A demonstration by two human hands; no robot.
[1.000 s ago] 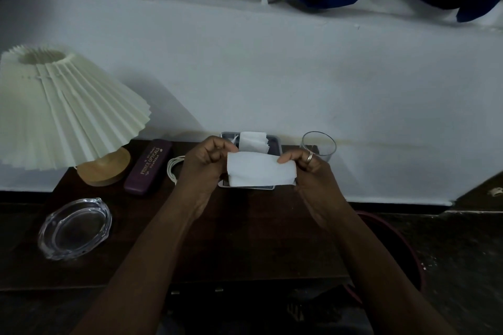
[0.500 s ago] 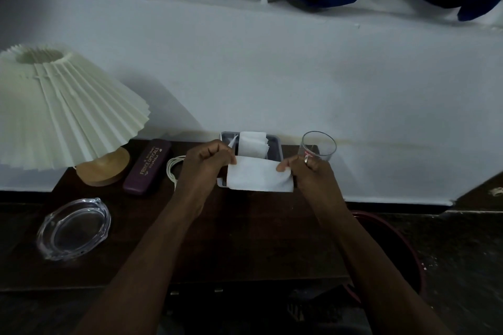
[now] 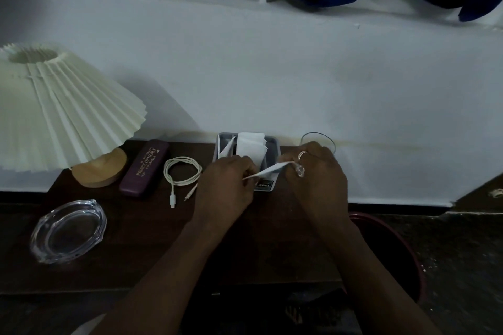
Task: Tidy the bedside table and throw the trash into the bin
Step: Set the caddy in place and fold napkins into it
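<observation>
On the dark wooden bedside table (image 3: 152,261), both hands hold a white tissue (image 3: 268,170) just above the front of a small grey holder (image 3: 273,144). My left hand (image 3: 227,185) pinches its left end and my right hand (image 3: 317,171) pinches its right end. The tissue now lies nearly flat and edge-on. More folded white tissues (image 3: 250,145) stand upright inside the holder. A dark red bin (image 3: 392,250) sits on the floor at the table's right, mostly hidden by my right forearm.
A pleated cream lamp (image 3: 60,114) on a wooden base stands at the left. A purple glasses case (image 3: 144,167), a coiled white cable (image 3: 181,171) and a glass ashtray (image 3: 68,231) lie on the table. A drinking glass (image 3: 317,139) stands behind my right hand.
The tissue was held up facing me; both hands have lowered and tipped it flat over the holder's front. The hands moved slightly down and apart.
</observation>
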